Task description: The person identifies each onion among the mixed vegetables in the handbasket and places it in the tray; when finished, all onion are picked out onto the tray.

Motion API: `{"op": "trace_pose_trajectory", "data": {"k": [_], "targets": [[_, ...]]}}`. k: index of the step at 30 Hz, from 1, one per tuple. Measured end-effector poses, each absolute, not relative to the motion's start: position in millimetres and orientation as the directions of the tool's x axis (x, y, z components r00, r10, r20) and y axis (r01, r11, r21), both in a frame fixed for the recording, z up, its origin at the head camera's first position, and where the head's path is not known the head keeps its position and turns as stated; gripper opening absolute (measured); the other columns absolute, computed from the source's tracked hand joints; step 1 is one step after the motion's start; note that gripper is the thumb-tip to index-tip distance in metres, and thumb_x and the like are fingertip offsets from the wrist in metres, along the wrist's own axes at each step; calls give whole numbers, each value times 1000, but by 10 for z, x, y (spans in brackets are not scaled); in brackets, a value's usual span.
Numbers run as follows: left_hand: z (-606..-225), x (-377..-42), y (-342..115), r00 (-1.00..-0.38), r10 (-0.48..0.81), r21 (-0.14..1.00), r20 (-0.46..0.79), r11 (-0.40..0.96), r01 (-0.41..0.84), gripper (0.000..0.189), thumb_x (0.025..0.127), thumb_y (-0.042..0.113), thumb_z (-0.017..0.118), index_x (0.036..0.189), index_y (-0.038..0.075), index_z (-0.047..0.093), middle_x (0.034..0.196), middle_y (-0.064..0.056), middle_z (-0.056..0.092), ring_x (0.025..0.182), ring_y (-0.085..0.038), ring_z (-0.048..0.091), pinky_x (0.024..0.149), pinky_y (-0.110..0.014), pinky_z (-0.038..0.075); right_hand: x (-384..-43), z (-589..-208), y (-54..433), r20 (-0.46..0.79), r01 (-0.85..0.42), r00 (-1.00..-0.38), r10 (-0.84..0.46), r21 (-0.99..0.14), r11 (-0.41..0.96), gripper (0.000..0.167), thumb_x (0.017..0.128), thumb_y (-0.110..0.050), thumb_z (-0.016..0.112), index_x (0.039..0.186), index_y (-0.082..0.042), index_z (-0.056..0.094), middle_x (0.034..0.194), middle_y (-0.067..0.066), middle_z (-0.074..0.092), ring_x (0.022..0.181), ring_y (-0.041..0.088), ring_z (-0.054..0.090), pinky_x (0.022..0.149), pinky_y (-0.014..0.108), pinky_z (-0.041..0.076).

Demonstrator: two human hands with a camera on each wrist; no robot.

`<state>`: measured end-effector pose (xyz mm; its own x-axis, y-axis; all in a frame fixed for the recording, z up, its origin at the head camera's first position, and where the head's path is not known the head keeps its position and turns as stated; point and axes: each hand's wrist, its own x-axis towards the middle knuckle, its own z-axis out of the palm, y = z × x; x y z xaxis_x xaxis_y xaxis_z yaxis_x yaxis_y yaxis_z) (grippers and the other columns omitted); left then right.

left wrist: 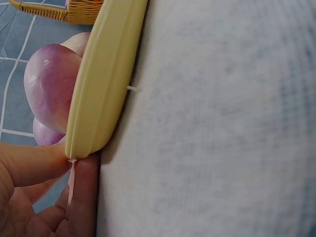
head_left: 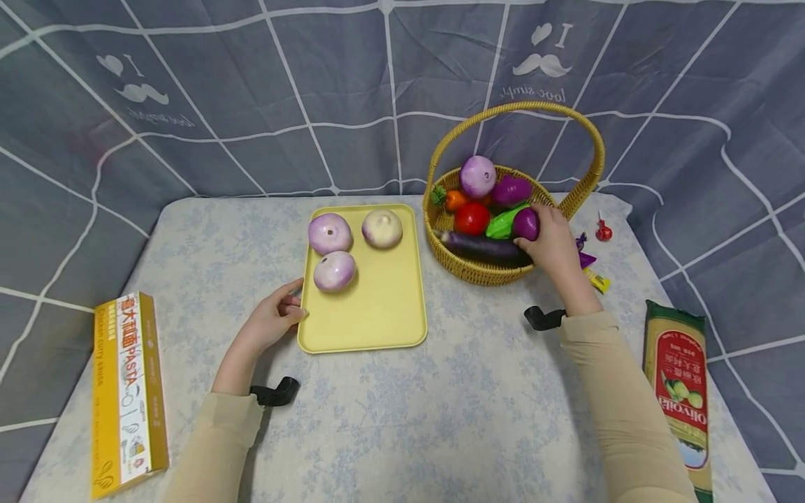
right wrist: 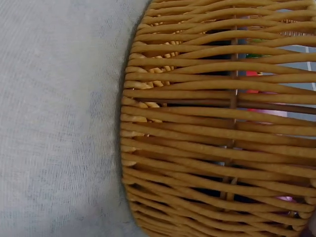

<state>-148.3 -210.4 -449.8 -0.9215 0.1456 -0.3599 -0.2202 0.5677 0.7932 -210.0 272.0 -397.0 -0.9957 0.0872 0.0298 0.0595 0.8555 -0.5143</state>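
round purple vegetable (head_left: 525,224), partly hidden, seemingly in grip of right hand (head_left: 556,241), tray (head_left: 377,307) in left hand (head_left: 275,316)

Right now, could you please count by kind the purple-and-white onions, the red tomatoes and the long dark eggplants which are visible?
Purple-and-white onions: 4 (3 on the yellow tray, 1 in the basket)
Red tomato: 1, in the basket
Long dark eggplant: 1, in the basket
Total: 6

"PASTA" on box (head_left: 128,398), "Olivoilà" on packet (head_left: 679,391), "love" on cloth (head_left: 352,77)
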Motion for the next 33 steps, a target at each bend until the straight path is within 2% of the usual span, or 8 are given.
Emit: {"op": "trace_pose_trajectory", "data": {"k": [7, 14, 20, 26, 33], "targets": [[-4506, -1475, -2108, -920, 155, 798, -359, 562, -217, 65, 99, 6, 54, 157, 7, 25, 118, -20, 50, 99, -22, 52, 75, -24, 53, -2089, -3993, 2693, 80, 67, -988, 130, -541, 838, 69, 88, -16, 71, 145, 4, 39, 142, 31, 43, 130, 48, 40, 108, 63, 35], [-4494, -1479, -2110, -918, 165, 808, -360, 547, -218, 66, 99, 7, 54, 157, 7, 24, 119, -19, 49, 97, -20, 51, 75, -24, 53, -1996, -3979, 2643, 145, 63, -967, 208, -656, 752, 67, 88, -22, 72, 145, -2, 44, 142, 25, 48, 128, 44, 47, 106, 58, 41], [-4468, -1464, -2119, -924, 164, 806, -344, 557, -201, 66, 99, 5, 55, 157, 6, 24, 121, -22, 50, 102, -24, 52, 75, -26, 54, -1895, -3901, 2474, 194, 24, -943, 270, -770, 637, 64, 87, -26, 74, 142, -7, 49, 139, 20, 54, 123, 36, 53, 104, 54, 46], [-4465, -1449, -2132, -926, 159, 800, -343, 566, -199, 65, 100, 7, 55, 157, 6, 24, 123, -22, 51, 104, -27, 52, 77, -28, 52, -1770, -3824, 2152, 159, -14, -959, 235, -854, 519, 62, 88, -33, 73, 142, -12, 51, 134, 16, 58, 121, 27, 55, 105, 47, 46], [-4498, -1450, -2141, -927, 160, 792, -340, 580, -190, 63, 100, 10, 53, 157, 8, 25, 124, -21, 51, 106, -28, 52, 80, -29, 48, -1718, -3804, 1680, 103, -58, -988, 116, -939, 340, 59, 88, -27, 75, 140, -11, 51, 135, 13, 57, 122, 24, 57, 105, 41, 48]]}}
